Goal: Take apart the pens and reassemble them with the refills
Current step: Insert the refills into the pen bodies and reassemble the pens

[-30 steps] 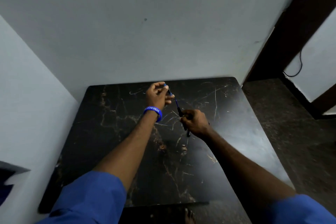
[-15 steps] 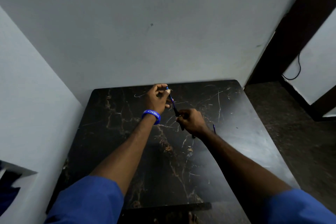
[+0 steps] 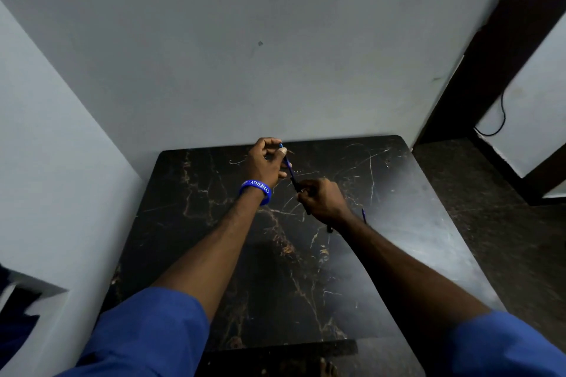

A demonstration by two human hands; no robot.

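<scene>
The pen [image 3: 291, 173] hangs above the far middle of the table [image 3: 398, 254], held between both hands, its long axis slanting from upper left down to lower right. The left hand [image 3: 265, 162] pinches the blue upper end; the right hand [image 3: 321, 199] is closed around the dark lower part, a tip poking out below it. Both grip it equally closely, so any pull or push should run along that slant. A thin blue piece [image 3: 363, 214], perhaps a refill, shows just right of the right wrist.

One head-worn wide-angle view looks forward and down. The black marble table [image 3: 398, 242] fills the near centre; the wall [image 3: 245, 55] stands far
</scene>
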